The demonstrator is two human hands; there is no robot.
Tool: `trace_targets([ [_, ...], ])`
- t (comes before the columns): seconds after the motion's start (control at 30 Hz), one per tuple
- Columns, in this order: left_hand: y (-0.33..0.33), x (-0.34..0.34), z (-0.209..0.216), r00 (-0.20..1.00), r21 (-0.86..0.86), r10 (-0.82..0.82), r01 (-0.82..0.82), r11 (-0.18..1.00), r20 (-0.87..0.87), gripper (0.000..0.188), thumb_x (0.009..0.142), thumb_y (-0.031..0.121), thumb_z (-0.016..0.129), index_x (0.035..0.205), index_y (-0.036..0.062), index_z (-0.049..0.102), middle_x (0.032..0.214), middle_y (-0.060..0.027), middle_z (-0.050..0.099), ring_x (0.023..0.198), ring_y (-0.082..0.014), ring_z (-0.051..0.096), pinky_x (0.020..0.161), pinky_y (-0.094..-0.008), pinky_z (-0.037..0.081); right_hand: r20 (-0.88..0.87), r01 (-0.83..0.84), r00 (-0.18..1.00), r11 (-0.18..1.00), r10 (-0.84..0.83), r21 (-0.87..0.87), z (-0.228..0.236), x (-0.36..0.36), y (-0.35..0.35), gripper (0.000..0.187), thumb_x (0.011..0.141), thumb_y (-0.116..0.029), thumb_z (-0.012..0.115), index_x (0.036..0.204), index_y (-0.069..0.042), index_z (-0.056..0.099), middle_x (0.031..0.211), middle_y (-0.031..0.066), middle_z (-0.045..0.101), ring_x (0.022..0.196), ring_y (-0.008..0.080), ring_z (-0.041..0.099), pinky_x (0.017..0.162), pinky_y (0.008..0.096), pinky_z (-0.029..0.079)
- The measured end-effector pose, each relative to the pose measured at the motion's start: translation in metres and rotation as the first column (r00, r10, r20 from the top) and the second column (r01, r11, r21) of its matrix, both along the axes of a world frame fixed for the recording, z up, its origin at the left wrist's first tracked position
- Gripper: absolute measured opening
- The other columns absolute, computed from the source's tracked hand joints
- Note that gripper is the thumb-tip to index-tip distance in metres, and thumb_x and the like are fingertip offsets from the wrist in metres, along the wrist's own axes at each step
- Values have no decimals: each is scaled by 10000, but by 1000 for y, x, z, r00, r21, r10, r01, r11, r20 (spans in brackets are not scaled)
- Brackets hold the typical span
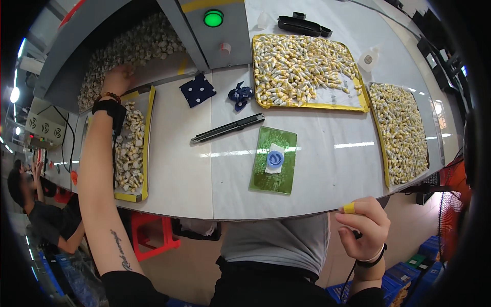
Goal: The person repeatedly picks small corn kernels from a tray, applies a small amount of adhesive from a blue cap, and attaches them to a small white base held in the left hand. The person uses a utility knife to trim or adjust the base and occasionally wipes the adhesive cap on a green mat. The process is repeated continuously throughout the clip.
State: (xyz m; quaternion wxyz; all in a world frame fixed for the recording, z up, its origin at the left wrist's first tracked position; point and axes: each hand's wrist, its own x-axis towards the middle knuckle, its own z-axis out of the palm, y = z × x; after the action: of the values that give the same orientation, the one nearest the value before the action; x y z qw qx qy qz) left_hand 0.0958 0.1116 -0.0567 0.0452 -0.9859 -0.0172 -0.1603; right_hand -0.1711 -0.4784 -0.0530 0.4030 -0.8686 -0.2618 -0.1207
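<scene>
Head view: far left of the green board [280, 185], the left hand [118, 78] reaches, arm nearly straight, into the pale pieces [151, 40]. Picking some up seems the step, calling for a light pinch; its grip I cannot tell. Near right of the board, the right hand [367, 227] is loosely curled, any hold unclear.

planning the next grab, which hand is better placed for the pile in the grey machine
Likely the left hand: it is at the pile; the right hand is far off, by the near side of the table.
</scene>
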Motion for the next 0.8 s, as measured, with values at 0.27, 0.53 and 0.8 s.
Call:
trace_targets([
  [0.27,-14,29,-9,994,-39,80,-83,996,-70,302,760,243,698,994,53,718,979,-184,693,930,-362,655,820,-444,518,-69,170,983,985,-168,30,-4,-19,-27,161,687,9,667,843,-12,704,797,115,638,717,234,605,641,310,488],
  [0.53,-76,-52,60,973,-803,-230,139,580,2,309,988,260,533,1077,-12,648,806,9,581,709,-46,507,674,-223,458,50,188,981,982,-187,-21,14,-8,-26,124,696,2,662,814,-15,695,767,116,635,681,227,599,611,308,480],
  [0.8,-237,-238,50,671,-719,-640,-226,-657,375,560,814,465,739,865,-66,566,636,-144,602,534,-191,589,444,-267,492,170,30,985,974,9,-223,44,67,-5,162,698,15,715,849,-39,685,787,99,631,676,271,597,598,357,468],
])
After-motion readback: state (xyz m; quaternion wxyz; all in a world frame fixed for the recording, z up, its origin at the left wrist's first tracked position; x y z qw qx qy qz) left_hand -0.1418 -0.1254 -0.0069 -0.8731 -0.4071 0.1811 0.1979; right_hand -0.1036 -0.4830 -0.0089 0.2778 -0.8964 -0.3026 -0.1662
